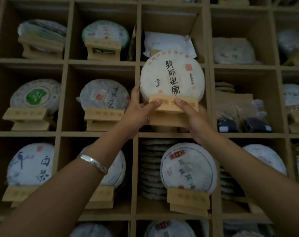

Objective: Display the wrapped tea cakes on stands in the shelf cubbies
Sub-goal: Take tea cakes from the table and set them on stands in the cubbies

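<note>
A round white-wrapped tea cake (172,76) with black brush characters stands upright on a light wooden stand (169,117). Both sit at the mouth of the middle cubby in the centre column. My left hand (138,113) grips the stand's left side, thumb on its front plate and fingers up along the cake's edge. My right hand (194,117) grips the stand's right side, thumb on the front plate too. A silver bangle (94,164) circles my left wrist.
The wooden shelf grid (136,134) holds other wrapped cakes on stands, such as a green-label cake (36,95) and the cake below (188,168). A stack of bare cakes (150,168) fills the lower cubby's left. Dark bags (244,124) sit in the cubby to the right.
</note>
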`<state>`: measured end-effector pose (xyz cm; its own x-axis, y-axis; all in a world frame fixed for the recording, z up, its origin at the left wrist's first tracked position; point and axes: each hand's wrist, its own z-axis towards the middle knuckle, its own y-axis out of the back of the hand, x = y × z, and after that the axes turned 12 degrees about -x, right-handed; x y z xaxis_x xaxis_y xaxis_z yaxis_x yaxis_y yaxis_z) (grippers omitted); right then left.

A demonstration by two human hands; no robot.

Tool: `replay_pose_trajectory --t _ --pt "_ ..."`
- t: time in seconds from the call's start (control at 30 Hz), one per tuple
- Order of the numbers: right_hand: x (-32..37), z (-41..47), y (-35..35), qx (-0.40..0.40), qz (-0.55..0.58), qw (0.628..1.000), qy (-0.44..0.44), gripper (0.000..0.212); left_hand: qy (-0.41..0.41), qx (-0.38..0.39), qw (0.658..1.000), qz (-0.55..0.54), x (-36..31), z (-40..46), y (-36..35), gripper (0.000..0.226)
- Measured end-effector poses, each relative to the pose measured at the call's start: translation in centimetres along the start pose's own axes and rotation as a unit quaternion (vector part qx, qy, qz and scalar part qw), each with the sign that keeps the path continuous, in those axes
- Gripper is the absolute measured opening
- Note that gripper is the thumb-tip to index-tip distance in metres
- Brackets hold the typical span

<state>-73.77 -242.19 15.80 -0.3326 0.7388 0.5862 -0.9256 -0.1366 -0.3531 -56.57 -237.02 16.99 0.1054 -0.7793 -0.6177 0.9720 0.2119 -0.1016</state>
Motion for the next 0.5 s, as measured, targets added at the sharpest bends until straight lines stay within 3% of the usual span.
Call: replay_pose_trajectory --t 0.2,0.33,0.5 --pt "-2.7 3.7 1.3 0.018 -0.045 0.999 -0.021 0.066 0.056 0.026 0.998 0.002 2.4 3.2 -1.1 0.087" --pt "-4.7 4.6 2.3 0.037 -0.074 0.996 -0.045 0.053 0.081 0.018 0.996 0.013 5.1 4.2 -1.9 0.090" --pt "-4.4 6.9 3.2 0.129 -0.098 0.975 -0.151 0.060 0.112 0.006 0.993 0.035 6.7 5.8 -2.5 0.095"
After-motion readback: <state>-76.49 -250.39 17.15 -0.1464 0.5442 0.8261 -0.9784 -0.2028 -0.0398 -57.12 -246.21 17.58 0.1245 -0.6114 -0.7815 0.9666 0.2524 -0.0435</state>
